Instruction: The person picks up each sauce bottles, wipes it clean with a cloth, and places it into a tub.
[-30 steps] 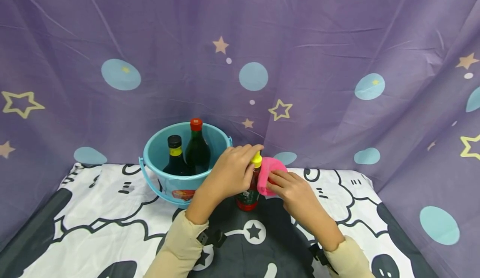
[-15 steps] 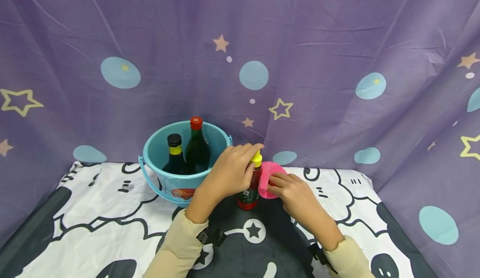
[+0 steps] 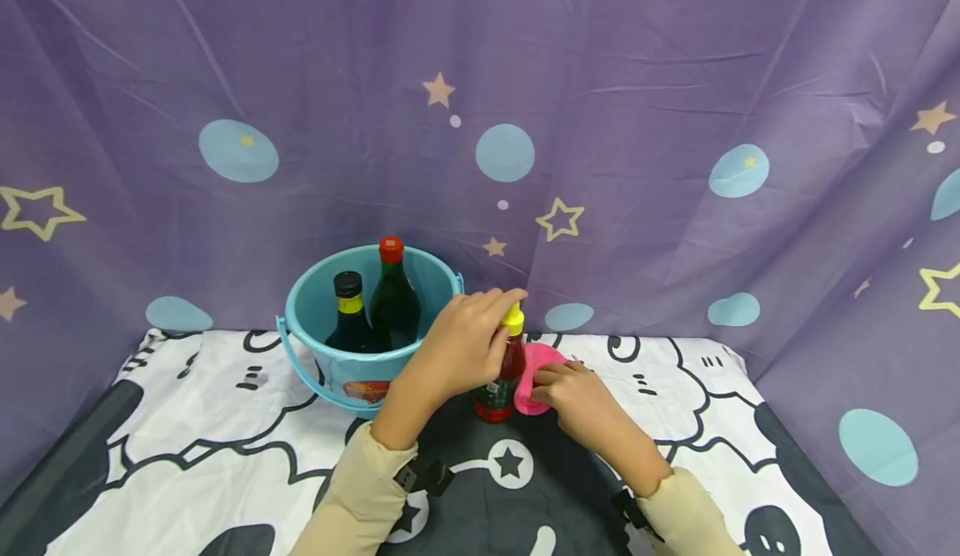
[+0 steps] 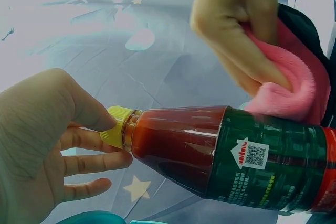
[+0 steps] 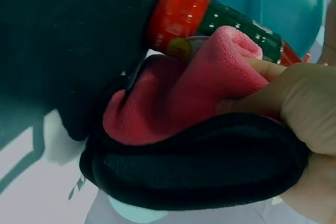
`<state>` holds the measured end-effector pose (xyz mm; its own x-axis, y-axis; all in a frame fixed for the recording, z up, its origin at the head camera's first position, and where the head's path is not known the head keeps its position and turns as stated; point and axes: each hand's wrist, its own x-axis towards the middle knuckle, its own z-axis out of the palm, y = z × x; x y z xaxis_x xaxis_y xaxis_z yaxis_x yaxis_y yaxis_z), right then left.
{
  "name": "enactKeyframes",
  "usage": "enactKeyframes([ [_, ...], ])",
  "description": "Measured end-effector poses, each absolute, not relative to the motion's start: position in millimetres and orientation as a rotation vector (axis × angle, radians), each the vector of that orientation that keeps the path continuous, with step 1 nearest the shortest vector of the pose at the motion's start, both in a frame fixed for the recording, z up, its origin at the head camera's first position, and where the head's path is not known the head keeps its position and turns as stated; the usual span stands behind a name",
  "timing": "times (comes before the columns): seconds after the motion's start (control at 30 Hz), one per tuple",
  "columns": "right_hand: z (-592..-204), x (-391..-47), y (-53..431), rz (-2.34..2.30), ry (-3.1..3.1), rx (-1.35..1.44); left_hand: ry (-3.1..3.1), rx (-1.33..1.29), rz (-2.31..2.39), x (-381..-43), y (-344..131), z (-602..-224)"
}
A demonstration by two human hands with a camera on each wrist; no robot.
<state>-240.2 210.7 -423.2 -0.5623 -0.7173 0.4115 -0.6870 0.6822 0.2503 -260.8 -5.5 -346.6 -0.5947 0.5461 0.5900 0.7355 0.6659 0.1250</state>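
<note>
A bottle of red sauce (image 3: pixel 497 394) with a green label stands upright on the patterned cloth. My left hand (image 3: pixel 463 346) pinches its yellow cap (image 4: pixel 116 125) between thumb and fingers, the other fingers spread below. In my right hand (image 3: pixel 591 406) is a fluffy pink cloth (image 3: pixel 529 379), bunched against the bottle's right side near the lower label. From the right wrist, the cloth shows a black border and a dark side, with my thumb pressed into the pink pile. The fingers behind it are partly hidden.
A light blue bucket (image 3: pixel 322 366) with its handle hanging down stands just left of the sauce bottle. Inside are a black-capped bottle (image 3: pixel 351 327) and a taller red-capped bottle (image 3: pixel 395 302). A purple curtain (image 3: pixel 637 164) hangs behind the table.
My right hand has slid the pink cloth down along the bottle, from near its neck toward its base. The left hand has stayed at the cap.
</note>
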Motion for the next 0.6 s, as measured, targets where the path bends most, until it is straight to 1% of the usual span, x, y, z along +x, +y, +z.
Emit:
enactKeyframes([
  [0.6,-435.0,-234.6,202.4,-0.124,-2.569,1.088,-2.365,-0.995,-0.496,-260.6,-6.6,-347.3],
])
